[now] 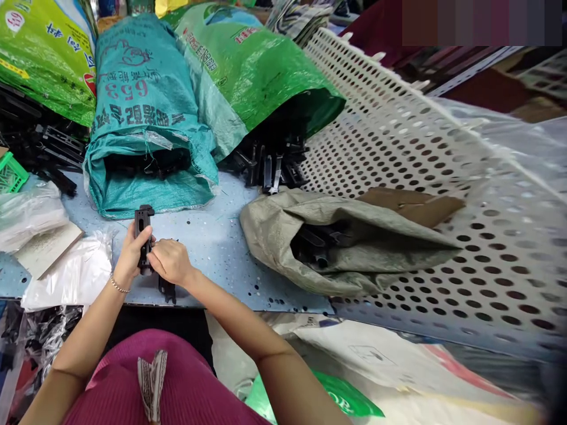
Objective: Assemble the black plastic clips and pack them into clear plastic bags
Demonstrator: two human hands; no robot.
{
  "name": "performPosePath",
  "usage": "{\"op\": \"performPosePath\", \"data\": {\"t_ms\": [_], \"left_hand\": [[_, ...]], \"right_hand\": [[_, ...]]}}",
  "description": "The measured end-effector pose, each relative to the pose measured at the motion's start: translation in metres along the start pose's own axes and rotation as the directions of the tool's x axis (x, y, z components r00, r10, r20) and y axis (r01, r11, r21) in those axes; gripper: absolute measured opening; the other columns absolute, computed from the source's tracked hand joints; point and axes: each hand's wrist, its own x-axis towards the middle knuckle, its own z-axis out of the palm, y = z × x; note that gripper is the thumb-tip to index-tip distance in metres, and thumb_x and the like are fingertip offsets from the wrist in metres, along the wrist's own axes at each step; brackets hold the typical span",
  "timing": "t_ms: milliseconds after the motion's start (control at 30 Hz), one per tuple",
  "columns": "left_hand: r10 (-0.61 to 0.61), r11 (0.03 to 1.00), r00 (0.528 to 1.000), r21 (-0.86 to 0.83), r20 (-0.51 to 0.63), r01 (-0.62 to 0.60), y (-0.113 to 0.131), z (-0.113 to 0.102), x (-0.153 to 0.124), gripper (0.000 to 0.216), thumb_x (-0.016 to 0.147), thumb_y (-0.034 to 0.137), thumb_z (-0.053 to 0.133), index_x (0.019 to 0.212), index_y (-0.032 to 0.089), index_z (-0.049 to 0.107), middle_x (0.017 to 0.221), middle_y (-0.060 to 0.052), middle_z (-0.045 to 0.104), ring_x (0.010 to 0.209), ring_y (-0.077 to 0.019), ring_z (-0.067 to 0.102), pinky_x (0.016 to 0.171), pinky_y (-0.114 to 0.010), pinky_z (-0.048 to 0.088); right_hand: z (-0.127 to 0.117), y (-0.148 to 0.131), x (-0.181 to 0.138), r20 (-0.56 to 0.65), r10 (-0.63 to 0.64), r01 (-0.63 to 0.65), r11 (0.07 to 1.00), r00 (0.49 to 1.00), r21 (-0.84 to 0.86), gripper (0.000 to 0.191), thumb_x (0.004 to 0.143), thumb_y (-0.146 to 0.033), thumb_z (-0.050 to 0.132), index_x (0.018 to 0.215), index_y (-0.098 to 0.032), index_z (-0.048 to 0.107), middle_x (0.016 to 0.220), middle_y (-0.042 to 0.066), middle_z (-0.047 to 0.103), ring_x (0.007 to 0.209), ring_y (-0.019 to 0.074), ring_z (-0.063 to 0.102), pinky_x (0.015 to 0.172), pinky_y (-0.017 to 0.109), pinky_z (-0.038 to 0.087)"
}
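Note:
My left hand [132, 251] is closed around a long black slotted plastic part [143, 236], thumb across its front, holding it over the blue worktop. Pressed up against the part's right side is my right hand [169, 258], its fingers curled tight. Whatever sits inside those fingers is hidden. Just below the right hand a second black part [167, 289] shows near the table's front edge; I cannot tell whether the hand touches it. Beyond both hands lies the open mouth of a teal woven sack [142, 106] with dark parts inside.
A green sack [266, 71] spills black parts [270, 168]. To the right, a grey sack [274, 236] with black parts leans near a white perforated panel [398, 130]. White plastic bags [84, 265] and a flat card [48, 248] lie left, beside a green basket [11, 172].

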Motion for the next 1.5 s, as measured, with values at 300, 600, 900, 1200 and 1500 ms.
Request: {"op": "performPosePath", "data": {"t_ms": [300,600,900,1200,1500], "left_hand": [[0.301,0.698,0.951,0.665,0.067,-0.267,-0.086,-0.021,-0.025,0.045,0.095,0.032,0.052,0.137,0.016,0.057,0.144,-0.018,0.055,0.14,-0.0316,0.047,0.122,-0.053,0.032],[0.345,0.823,0.927,0.427,0.148,-0.375,-0.046,-0.021,-0.007,0.068,0.096,0.049,0.06,0.155,0.026,0.036,0.154,-0.016,0.046,0.144,-0.0299,0.045,0.121,-0.051,0.036],[0.233,0.952,0.972,0.195,0.036,-0.235,-0.048,0.026,0.019,0.076,0.076,0.04,0.083,0.143,0.024,0.051,0.154,-0.014,0.047,0.146,-0.0318,0.042,0.121,-0.047,0.034],[0.087,0.949,0.986,-0.314,0.139,-0.039,0.015,-0.002,-0.006,0.058,0.083,0.043,0.068,0.135,0.02,0.059,0.135,-0.012,0.064,0.108,-0.0276,0.07,0.093,-0.043,0.056],[0.016,0.996,0.964,-0.09,0.266,0.008,0.014,-0.006,-0.049,0.079,0.082,0.037,0.074,0.153,0.022,0.042,0.12,-0.009,0.067,0.087,-0.0178,0.068,0.078,-0.031,0.055]], "right_hand": [[-0.042,0.139,0.163,-0.036,0.423,-0.41,0.852,0.906,-0.325,0.05,0.098,-0.004,0.029,0.142,-0.009,0.053,0.154,0.021,0.048,0.142,0.0309,0.039,0.114,0.047,0.033],[-0.038,0.125,0.101,-0.004,0.433,-0.42,0.876,0.901,0.236,0.029,0.099,-0.038,0.043,0.103,-0.02,0.066,0.091,0.009,0.07,0.09,0.0242,0.062,0.083,0.035,0.048],[0.003,0.039,0.052,0.018,0.671,-0.144,0.132,0.741,0.981,0.023,0.089,-0.047,0.055,0.087,-0.024,0.053,0.06,-0.006,0.044,0.054,0.0128,0.044,0.051,0.025,0.035],[-0.037,0.026,0.063,-0.335,0.501,-0.148,0.702,0.798,0.697,0.023,0.093,-0.044,0.062,0.105,-0.025,0.059,0.096,0.003,0.064,0.089,0.0181,0.061,0.079,0.032,0.052],[-0.029,0.013,0.053,-0.258,0.375,-0.274,0.894,0.89,0.355,0.039,0.095,-0.064,0.052,0.091,-0.025,0.052,0.081,0.002,0.059,0.073,0.0189,0.057,0.069,0.031,0.045]]}}
